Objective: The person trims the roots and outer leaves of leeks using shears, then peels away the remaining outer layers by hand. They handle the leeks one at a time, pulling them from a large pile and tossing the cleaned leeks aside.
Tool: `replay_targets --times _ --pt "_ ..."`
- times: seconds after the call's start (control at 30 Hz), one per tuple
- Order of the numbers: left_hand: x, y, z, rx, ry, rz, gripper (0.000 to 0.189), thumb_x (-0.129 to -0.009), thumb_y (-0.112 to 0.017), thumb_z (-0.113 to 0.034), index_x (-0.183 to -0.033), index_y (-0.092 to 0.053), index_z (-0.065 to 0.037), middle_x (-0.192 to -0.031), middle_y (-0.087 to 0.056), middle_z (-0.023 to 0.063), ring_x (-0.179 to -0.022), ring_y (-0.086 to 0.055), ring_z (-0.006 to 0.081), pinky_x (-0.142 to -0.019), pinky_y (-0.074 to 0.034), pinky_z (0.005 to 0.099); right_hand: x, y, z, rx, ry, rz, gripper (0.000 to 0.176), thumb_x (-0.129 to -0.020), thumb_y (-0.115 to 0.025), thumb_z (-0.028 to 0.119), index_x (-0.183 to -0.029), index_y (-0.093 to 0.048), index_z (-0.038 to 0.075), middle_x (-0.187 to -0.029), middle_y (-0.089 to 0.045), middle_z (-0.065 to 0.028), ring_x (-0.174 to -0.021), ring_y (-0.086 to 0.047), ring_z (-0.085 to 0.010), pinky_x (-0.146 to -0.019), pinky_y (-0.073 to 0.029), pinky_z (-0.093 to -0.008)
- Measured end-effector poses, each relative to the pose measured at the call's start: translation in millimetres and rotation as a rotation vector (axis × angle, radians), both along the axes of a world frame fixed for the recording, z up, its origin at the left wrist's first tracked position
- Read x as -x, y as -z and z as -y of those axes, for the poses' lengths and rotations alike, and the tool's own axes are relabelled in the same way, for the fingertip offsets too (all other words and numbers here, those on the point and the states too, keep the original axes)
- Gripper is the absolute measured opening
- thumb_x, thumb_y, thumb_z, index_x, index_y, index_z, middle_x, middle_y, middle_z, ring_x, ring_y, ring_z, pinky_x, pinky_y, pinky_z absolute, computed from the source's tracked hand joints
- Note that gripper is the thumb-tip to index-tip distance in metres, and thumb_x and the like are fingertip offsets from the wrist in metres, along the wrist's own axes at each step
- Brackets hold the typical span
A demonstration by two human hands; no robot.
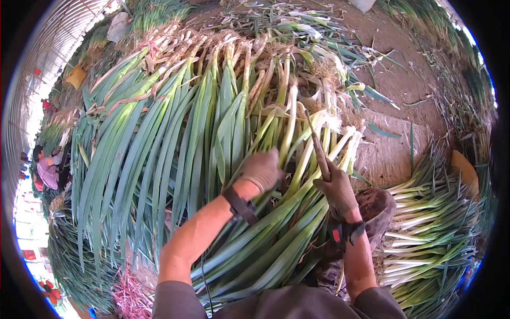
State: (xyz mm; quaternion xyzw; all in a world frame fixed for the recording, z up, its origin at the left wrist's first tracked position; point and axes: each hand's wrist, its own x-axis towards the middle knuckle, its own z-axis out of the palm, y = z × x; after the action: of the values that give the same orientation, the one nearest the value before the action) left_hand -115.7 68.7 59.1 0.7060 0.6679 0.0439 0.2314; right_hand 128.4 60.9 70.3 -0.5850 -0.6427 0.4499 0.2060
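Note:
My right hand (336,192), in a tan work glove, is closed around a knife (319,151) with a long, narrow, worn blade. The blade points up and away over the pale stalks. Also gloved, my left hand (260,170) is curled closed over the middle of a big heap of green onions (180,111); what its fingers hold, if anything, is hidden. The onions lie with their roots away from me and green leaves towards me. Between and below my hands, a bunch of paler green onions (297,199) slants across my lap.
Trimmed green onions (419,234) lie in a pile at my right, white ends towards me. A flat brown board (390,149) lies beside the heap. Leaf scraps litter the dirt floor (404,64). Pink ties (133,295) lie at lower left. Another person (49,167) is at far left.

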Motion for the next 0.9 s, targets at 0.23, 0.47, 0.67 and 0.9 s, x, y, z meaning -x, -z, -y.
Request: replay_targets --times 0.23,0.47,0.67,0.9 --pt "-57 6 51 0.142 0.159 -0.037 0.025 -0.085 -0.064 -0.016 -0.105 -0.061 -0.001 -0.09 -0.07 0.0258 -0.089 -0.069 0.0427 -0.079 -0.054 0.0534 -1 -13 33 -0.042 -0.204 0.112 0.063 -0.075 -0.07 0.018 -0.133 -0.053 0.0 -0.097 -0.067 -0.0319 -0.094 -0.066 -0.0472 -0.084 -0.053 -0.0497" --pt "12 0 3 0.119 0.132 -0.189 0.017 -0.086 -0.059 -0.013 -0.1 -0.066 -0.004 -0.092 -0.07 0.0227 -0.091 -0.068 0.0428 -0.082 -0.054 0.0517 26 7 19 -0.007 -0.282 0.271 0.061 -0.075 -0.069 0.02 -0.132 -0.054 0.002 -0.095 -0.068 -0.03 -0.094 -0.066 -0.0462 -0.084 -0.052 -0.0497" --pt "36 34 -65 -0.025 -0.055 -0.233 0.016 -0.088 -0.058 -0.009 -0.098 -0.07 -0.006 -0.106 -0.071 0.0193 -0.101 -0.07 0.037 -0.083 -0.056 0.049 30 9 11 -0.029 -0.238 0.282 0.044 -0.081 -0.062 0.016 -0.122 -0.055 0.001 -0.09 -0.068 -0.029 -0.091 -0.066 -0.0474 -0.081 -0.051 -0.0543" --pt "5 63 -79 -0.064 -0.202 -0.283 0.018 -0.089 -0.063 -0.011 -0.104 -0.07 -0.005 -0.11 -0.07 0.0188 -0.104 -0.071 0.0342 -0.086 -0.058 0.0433 27 17 6 -0.041 -0.153 0.201 0.049 -0.078 -0.068 0.018 -0.123 -0.056 0.001 -0.091 -0.068 -0.0285 -0.09 -0.066 -0.0468 -0.082 -0.052 -0.0527"
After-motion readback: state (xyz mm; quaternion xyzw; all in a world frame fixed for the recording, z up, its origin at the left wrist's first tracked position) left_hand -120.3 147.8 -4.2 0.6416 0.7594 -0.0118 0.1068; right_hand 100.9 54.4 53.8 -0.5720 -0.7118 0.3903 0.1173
